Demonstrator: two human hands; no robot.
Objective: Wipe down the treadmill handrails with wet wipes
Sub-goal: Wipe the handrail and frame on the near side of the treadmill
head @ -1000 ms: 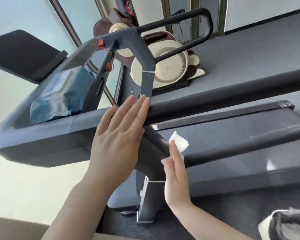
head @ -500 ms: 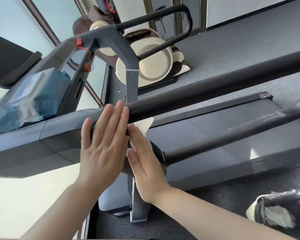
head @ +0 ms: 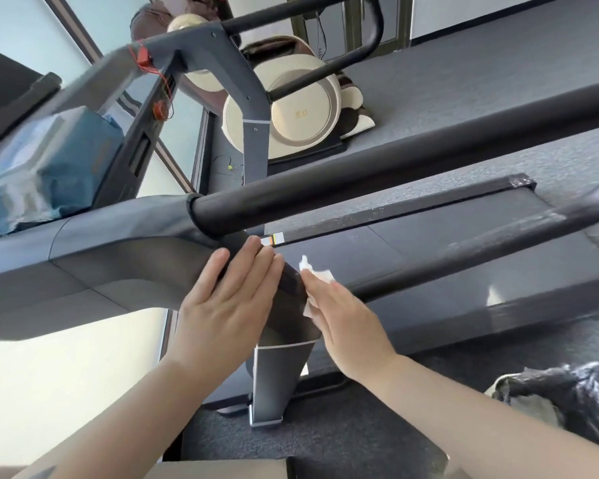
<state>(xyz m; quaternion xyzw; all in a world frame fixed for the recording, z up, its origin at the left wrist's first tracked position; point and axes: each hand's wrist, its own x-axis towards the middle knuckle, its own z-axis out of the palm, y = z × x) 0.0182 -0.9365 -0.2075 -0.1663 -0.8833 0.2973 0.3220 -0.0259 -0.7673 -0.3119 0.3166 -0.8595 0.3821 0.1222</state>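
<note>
The right hand [head: 346,316], its grip pinching the wipe [head: 317,281], has slid down from the rail [head: 395,178] joint onto the upright [head: 287,326], left hand [head: 229,299] still flat, released, so wiping continues.

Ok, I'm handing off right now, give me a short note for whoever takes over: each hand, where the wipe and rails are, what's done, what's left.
Left hand: open, flat against the grey upright just below the upper handrail joint, holding nothing.
Right hand: pressing a crumpled white wet wipe against the right side of the same upright, where the lower handrail joins it.
Upper handrail runs off to the right, no hand on it now.
Wipe pack sits on the console tray.
Done: cannot tell which rails are already clean.
Left: probably run the wipe along both rails, then the far-side handrail.
</note>
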